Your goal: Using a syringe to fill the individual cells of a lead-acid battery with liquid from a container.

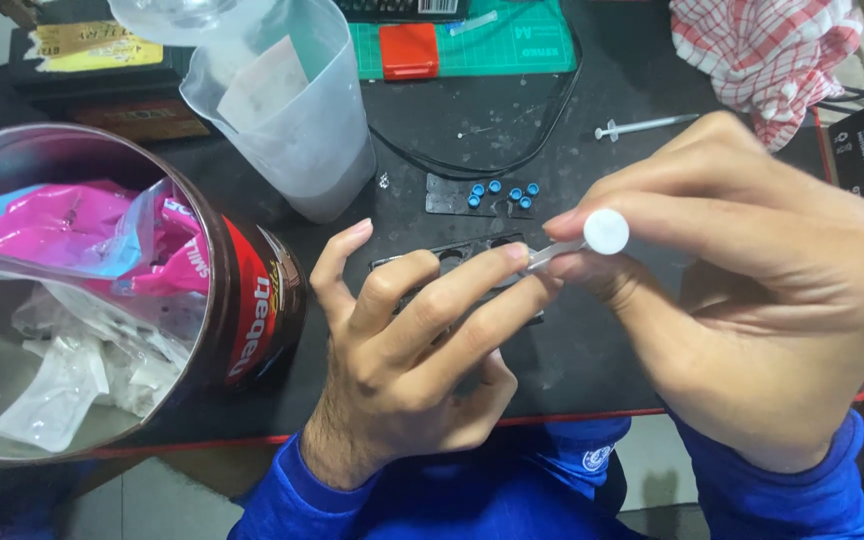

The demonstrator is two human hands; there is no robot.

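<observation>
My right hand (752, 300) pinches a small syringe-like applicator with a round white plunger cap (606, 231), its clear barrel pointing left and down. My left hand (417, 350) rests on the black mat, fingers laid over a small black flat part (472, 250), with the fingertips touching the applicator's tip. Just beyond lies a black plate carrying several small blue caps (497, 192).
A round tin (262, 300) with pink wrappers and white scraps stands at the left. A translucent plastic jug (292, 110) is behind it. A loose syringe (642, 126), a red-checked cloth (772, 50), a green cutting mat (512, 45) with a red box and a black cable lie farther back.
</observation>
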